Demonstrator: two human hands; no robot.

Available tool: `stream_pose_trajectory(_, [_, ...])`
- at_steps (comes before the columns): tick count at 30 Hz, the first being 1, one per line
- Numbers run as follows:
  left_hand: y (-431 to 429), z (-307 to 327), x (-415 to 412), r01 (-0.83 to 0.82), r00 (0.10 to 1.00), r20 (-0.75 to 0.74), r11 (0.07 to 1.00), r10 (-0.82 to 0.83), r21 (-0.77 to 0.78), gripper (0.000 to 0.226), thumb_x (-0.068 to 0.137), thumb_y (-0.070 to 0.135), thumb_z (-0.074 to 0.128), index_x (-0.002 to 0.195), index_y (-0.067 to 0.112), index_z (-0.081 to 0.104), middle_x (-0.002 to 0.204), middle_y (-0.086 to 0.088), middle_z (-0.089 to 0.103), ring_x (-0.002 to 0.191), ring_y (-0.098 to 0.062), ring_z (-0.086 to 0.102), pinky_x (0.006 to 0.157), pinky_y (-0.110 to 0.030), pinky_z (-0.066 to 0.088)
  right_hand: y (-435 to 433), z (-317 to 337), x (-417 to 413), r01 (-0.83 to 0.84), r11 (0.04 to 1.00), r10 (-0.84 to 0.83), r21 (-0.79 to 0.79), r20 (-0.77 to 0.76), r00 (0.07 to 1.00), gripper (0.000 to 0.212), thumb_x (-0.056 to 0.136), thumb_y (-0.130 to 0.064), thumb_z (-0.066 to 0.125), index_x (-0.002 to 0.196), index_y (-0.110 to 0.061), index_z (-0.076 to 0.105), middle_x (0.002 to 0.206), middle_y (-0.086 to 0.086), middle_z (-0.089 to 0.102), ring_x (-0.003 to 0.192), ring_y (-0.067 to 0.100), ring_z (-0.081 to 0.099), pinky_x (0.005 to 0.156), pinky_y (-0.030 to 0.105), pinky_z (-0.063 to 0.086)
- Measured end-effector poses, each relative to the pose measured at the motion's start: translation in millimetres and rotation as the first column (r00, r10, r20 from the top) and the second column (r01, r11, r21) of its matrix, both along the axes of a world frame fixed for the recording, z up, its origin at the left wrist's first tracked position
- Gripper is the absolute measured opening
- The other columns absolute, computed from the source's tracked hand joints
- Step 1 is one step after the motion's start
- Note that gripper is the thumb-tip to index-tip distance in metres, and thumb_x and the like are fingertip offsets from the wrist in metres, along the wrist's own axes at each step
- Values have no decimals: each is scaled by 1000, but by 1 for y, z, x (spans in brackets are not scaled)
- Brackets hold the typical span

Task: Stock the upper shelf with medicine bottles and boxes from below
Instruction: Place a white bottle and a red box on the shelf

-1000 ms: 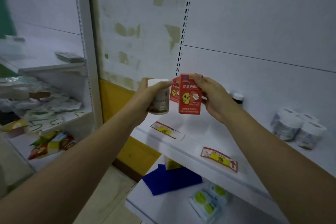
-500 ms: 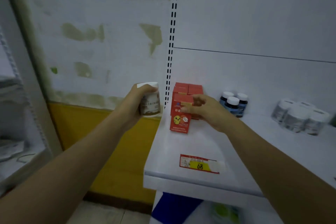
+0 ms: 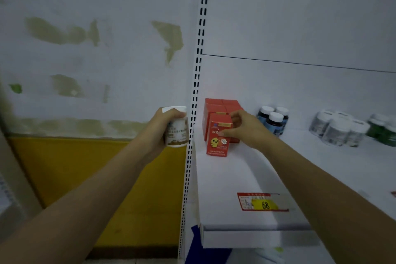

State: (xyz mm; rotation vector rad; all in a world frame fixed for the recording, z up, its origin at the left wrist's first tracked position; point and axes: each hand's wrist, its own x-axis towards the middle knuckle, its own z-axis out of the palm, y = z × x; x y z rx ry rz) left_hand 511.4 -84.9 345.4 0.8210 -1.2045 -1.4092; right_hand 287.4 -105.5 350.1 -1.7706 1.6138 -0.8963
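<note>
- Left hand [image 3: 159, 129] is up beside the slotted upright [image 3: 194, 113], fingers wrapped round a white bottle [image 3: 176, 127]; thumb and palm cover its near side, so only part of the brown-banded label shows and the print is too blurred to read.
- The bottle stands upright in the grip, long axis vertical, white cap on top, held in the air just off the left edge of the upper shelf [image 3: 225, 182], not over it.
- Right hand [image 3: 244, 129] is at the back-left corner of the shelf, thumb and fingers pinched on the front red box [image 3: 219, 135], thumb across its printed face, fingers curled over the top right edge.
- That box stands upright on the shelf, long axis vertical, yellow chick picture facing us; the small lines under the picture cannot be read.
- Behind it, the stacked red boxes [image 3: 215, 109] sit against the back panel; the hand and the front box hide much of them, so the count is unclear.
- Further right along the back edge: dark bottles with white caps [image 3: 273, 119], one partly behind the wrist.
- Then a cluster of pale jars [image 3: 336, 127], labels blurred.
- Green jars [image 3: 383, 128] are cut off by the right edge of the view.
- Near the front edge lies a price tag [image 3: 262, 201] showing 68; its right end slips under the forearm.
- Below the shelf, a blue patch [image 3: 197, 246], mostly hidden by the shelf lip.
</note>
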Motion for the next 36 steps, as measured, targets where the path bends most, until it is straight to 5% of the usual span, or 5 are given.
stream_pose_trajectory(6, [-10, -2, -2, 12, 1000, 7, 1000, -12, 20, 11, 91, 15, 50, 102, 18, 51, 64, 7, 70, 62, -11, 68, 65, -33, 54, -7, 1, 3, 24, 994, -36, -108, -115, 993, 53, 73, -17, 81, 114, -14, 47, 107, -2, 57, 92, 12, 57, 64, 13, 42])
stream_pose_trajectory(10, [-11, -2, -12, 23, 1000, -2, 998, -23, 58, 9, 90, 14, 53, 98, 18, 53, 85, -6, 66, 80, -23, 64, 84, -44, 52, -7, -1, 6, 18, 991, -38, -131, -157, 987, 51, 75, -18, 79, 114, -14, 47, 104, -4, 57, 86, 8, 57, 63, 12, 41])
stream_pose_trajectory(16, [-9, 1, -14, 97, 995, -31, 989, -94, 115, 57, 71, 27, 65, 123, 9, 50, 108, -17, 59, 97, -33, 59, 91, -50, 49, 5, -6, 1, 23, 996, -34, -84, -141, 989, 56, 78, -17, 75, 124, -13, 44, 105, -6, 61, 88, 5, 60, 72, 16, 47])
stream_pose_trajectory(25, [-1, 11, -47, 293, 956, -35, 948, -291, 124, 16, 88, 22, 52, 99, 11, 57, 82, -8, 65, 79, -25, 62, 82, -43, 52, 62, 0, -53, 206, 978, -177, 10, -471, 864, 56, 86, -38, 65, 132, -11, 47, 133, 8, 52, 108, 19, 53, 81, 23, 38])
stream_pose_trajectory(36, [39, 5, -150, 566, 823, -23, 816, -568, 120, 29, 88, 21, 56, 117, 14, 58, 100, -11, 64, 88, -24, 63, 87, -46, 52, 203, 12, -124, 576, 817, -483, 18, -523, 702, 51, 88, -41, 61, 130, -14, 48, 131, 8, 53, 115, 22, 52, 87, 28, 41])
